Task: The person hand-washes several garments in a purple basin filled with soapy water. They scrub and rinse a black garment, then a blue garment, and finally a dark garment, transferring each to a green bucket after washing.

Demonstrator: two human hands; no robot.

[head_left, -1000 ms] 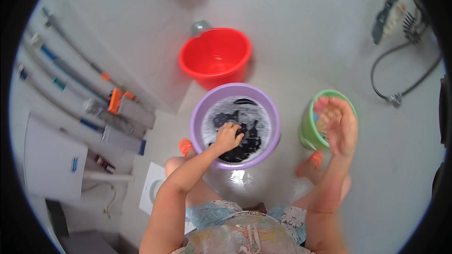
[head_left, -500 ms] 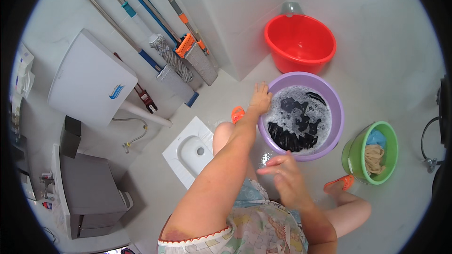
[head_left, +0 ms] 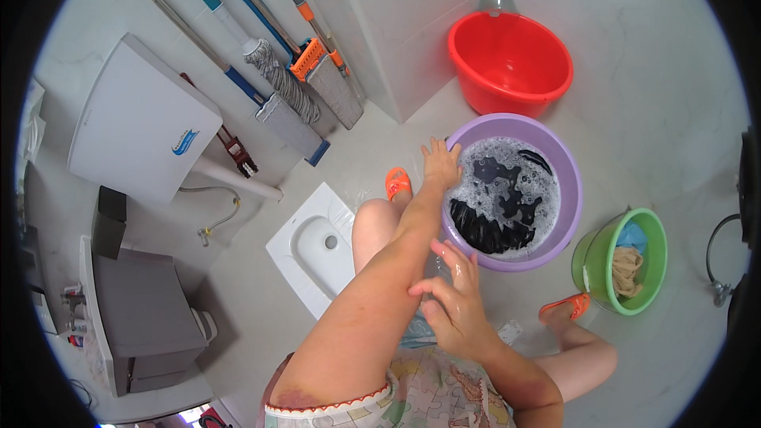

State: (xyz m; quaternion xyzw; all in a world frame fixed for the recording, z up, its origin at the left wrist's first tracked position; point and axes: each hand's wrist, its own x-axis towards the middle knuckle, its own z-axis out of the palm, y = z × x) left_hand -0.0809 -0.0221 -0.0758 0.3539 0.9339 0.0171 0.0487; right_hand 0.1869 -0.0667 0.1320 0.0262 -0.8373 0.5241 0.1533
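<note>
A purple basin (head_left: 572,190) holds foamy water with dark, wet clothes (head_left: 495,226) partly sunk in it; one piece looks pleated. My left hand (head_left: 441,163) is at the basin's left rim, its fingers spread and stretched out; whether it rests on the rim I cannot tell. My right hand (head_left: 458,305) hovers beside my left forearm, wet, empty, with fingers apart and slightly bent. Its fingertips are close to the forearm; contact is unclear.
Behind the basin stands a red tub (head_left: 507,103). A green bucket (head_left: 658,277) with beige and blue cloth is at the right. To the left are a squat toilet (head_left: 321,190), several mops (head_left: 289,123), and a grey cabinet (head_left: 147,301). Orange slippers (head_left: 399,181) are on my feet.
My right hand has moved up and left, from near the basin's front edge toward my left forearm, and its fingers have turned upward. My left hand stays by the rim. The view has shifted slightly.
</note>
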